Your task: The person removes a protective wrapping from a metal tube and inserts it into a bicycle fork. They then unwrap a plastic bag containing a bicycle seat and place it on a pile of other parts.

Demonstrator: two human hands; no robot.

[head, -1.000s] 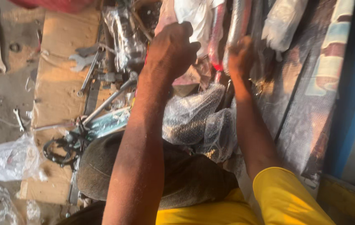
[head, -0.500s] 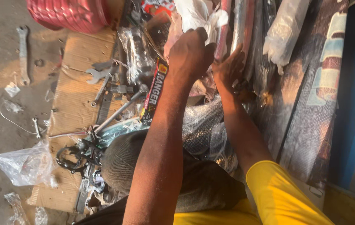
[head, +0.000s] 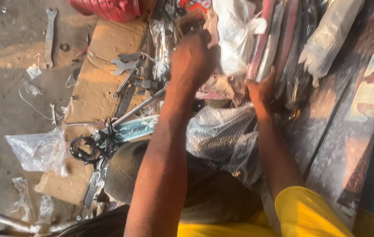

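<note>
Warm, yellow sun is shining in from the top left and is making bright patches on the dusty ground (head: 2, 52). The white plastic bag (head: 235, 30) is glaring. Both hands are looking soft and smeared with blur. Dark shadow is sitting in the middle, low down. The edges are looking fuzzy too.

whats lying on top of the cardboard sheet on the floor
On the cardboard sheet lie an open-ended wrench, a long metal rod and a black ring-shaped part. The left forearm covers its right side.
</note>
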